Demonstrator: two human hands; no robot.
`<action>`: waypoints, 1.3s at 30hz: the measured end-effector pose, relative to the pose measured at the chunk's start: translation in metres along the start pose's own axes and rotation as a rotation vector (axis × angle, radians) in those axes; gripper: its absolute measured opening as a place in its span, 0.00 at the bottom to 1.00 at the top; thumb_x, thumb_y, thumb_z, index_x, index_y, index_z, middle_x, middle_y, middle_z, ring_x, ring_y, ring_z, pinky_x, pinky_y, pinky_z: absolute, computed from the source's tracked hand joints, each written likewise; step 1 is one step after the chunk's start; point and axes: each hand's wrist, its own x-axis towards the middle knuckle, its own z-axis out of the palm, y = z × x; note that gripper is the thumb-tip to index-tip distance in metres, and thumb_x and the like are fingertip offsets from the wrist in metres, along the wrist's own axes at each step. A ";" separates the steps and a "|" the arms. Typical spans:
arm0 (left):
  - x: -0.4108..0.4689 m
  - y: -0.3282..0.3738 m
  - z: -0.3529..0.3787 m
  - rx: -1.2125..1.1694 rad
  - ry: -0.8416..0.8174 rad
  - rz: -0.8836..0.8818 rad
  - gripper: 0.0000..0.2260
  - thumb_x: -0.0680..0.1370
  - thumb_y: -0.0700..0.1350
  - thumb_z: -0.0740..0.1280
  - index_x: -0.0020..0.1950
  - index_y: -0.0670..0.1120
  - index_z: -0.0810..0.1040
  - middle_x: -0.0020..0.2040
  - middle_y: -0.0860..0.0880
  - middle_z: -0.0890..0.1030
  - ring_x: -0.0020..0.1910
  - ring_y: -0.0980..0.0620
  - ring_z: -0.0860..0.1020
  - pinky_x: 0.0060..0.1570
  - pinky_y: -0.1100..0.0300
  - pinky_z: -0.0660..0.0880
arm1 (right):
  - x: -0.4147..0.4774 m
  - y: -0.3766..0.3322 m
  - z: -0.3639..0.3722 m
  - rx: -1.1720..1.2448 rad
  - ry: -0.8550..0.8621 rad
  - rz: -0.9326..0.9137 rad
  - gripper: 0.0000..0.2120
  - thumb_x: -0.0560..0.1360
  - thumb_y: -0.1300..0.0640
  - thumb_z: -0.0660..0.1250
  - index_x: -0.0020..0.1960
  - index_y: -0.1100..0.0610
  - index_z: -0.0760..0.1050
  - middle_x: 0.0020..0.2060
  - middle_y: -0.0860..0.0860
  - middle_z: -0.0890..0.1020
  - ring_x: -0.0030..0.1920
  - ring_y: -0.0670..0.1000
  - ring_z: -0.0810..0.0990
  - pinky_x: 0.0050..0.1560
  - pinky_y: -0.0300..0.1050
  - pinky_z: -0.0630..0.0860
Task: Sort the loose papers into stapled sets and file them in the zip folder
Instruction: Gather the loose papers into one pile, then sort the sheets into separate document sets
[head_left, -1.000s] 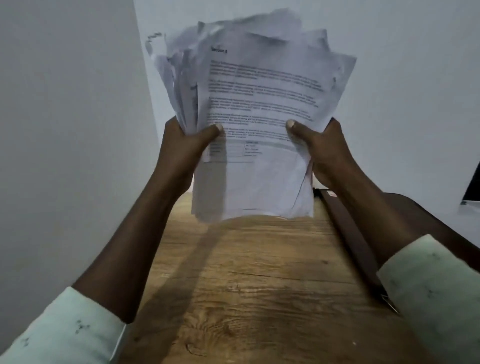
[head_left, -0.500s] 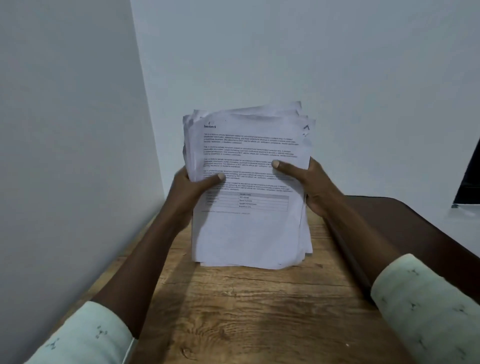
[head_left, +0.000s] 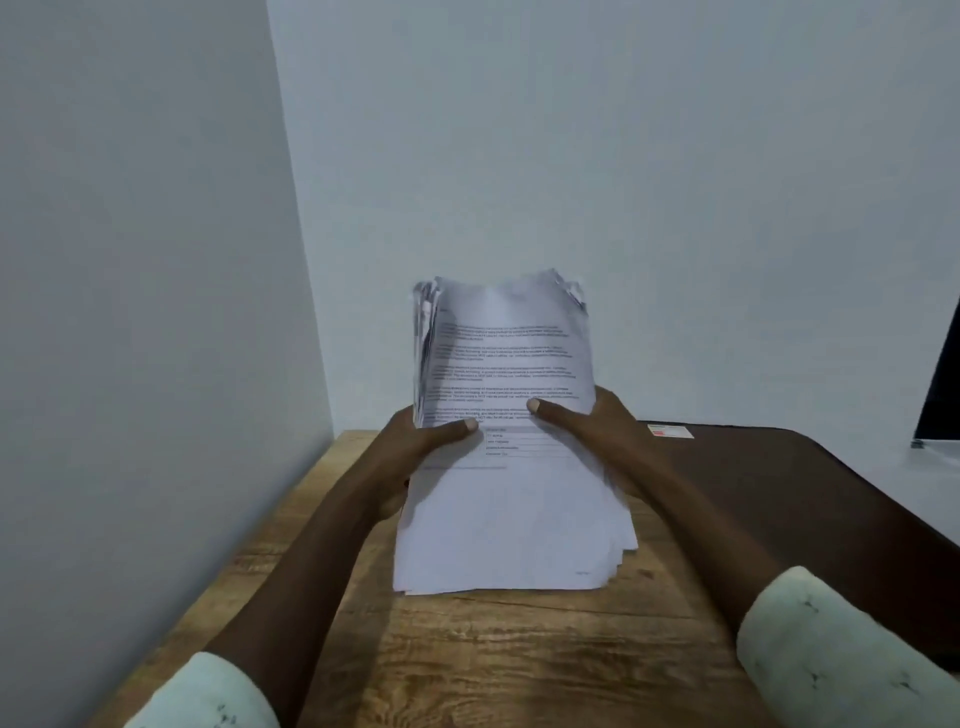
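Observation:
A thick stack of white printed papers (head_left: 506, 488) stands on its bottom edge on the wooden table (head_left: 467, 660), leaning away from me. My left hand (head_left: 415, 457) grips its left side with the thumb across the front sheet. My right hand (head_left: 592, 431) grips the right side, thumb on the front page. The top of the stack is blurred. A dark brown zip folder (head_left: 789, 499) with a small label lies flat on the table to the right, partly under my right arm.
The table sits in a corner with white walls (head_left: 156, 312) to the left and behind. A dark object (head_left: 943, 384) shows at the right edge of the view.
Both hands have brought the stack down from in front of the wall until its bottom edge meets the table. The sheets have gone from fanned out to squared together.

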 end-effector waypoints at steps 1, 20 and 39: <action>0.000 0.002 -0.001 -0.020 0.005 -0.015 0.24 0.72 0.44 0.75 0.68 0.43 0.77 0.63 0.43 0.82 0.62 0.41 0.80 0.69 0.41 0.70 | 0.001 -0.003 0.000 0.017 0.000 -0.002 0.15 0.73 0.53 0.75 0.59 0.54 0.81 0.52 0.49 0.86 0.53 0.50 0.85 0.55 0.46 0.81; -0.002 -0.061 -0.029 0.113 0.219 -0.310 0.30 0.67 0.36 0.77 0.67 0.40 0.72 0.60 0.39 0.81 0.55 0.38 0.82 0.55 0.40 0.79 | -0.022 0.078 -0.011 -0.658 0.197 0.334 0.14 0.70 0.57 0.73 0.55 0.55 0.77 0.50 0.48 0.82 0.47 0.48 0.78 0.41 0.40 0.70; 0.034 -0.092 -0.061 0.075 0.402 -0.176 0.18 0.74 0.27 0.69 0.59 0.46 0.76 0.42 0.42 0.79 0.42 0.44 0.82 0.40 0.53 0.81 | 0.014 0.114 -0.009 -0.540 0.343 0.192 0.04 0.72 0.57 0.75 0.44 0.54 0.80 0.41 0.48 0.81 0.42 0.47 0.78 0.39 0.33 0.67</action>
